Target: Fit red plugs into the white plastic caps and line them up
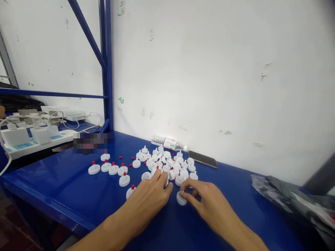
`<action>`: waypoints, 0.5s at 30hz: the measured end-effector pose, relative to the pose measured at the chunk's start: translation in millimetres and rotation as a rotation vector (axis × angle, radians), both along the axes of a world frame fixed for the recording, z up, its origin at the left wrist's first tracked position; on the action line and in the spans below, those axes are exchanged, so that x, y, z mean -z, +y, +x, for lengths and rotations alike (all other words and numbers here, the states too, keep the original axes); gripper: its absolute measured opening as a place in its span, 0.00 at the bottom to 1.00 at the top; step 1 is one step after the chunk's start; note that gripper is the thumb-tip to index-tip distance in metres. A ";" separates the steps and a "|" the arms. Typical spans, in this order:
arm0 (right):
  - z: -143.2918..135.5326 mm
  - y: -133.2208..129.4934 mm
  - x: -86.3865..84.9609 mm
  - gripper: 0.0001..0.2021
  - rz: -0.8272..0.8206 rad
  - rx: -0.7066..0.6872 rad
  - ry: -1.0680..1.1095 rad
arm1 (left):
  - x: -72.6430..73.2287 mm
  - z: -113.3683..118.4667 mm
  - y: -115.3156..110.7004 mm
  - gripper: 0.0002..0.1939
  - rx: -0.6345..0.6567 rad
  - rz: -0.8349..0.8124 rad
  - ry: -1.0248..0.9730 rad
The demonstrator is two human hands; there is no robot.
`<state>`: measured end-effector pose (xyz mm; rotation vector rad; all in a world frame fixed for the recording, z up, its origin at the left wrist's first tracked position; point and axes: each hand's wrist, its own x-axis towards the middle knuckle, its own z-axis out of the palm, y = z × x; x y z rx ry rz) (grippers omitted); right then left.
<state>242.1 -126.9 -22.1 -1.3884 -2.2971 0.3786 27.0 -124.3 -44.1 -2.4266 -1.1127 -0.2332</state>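
Observation:
My right hand (206,198) pinches a white round spout cap (181,198) between thumb and fingers, just above the blue table, its disc facing me. My left hand (155,188) reaches to the near edge of a heap of white spout caps (177,166). Its fingers are curled downward; the tips and whatever lies between them are hidden. A small red tip (157,167) shows just beyond those fingers. Left of the heap, several caps with red tips on their spouts stand in a loose curved row, among them one cap (124,180) and another partly behind my left wrist (130,191).
Loose red tips (131,165) lie between row and heap. Behind the heap are a clear plastic bottle (170,143) on its side and a phone (202,159). A grey bundle with clear plastic (295,198) lies right. A power strip (39,143) with chargers sits left, near a blue post (107,69).

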 end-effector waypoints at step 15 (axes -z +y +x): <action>-10.2 -7.1 2.4 0.31 -0.172 -0.077 0.111 | -14.1 -0.5 -10.3 0.09 0.096 -0.291 -0.348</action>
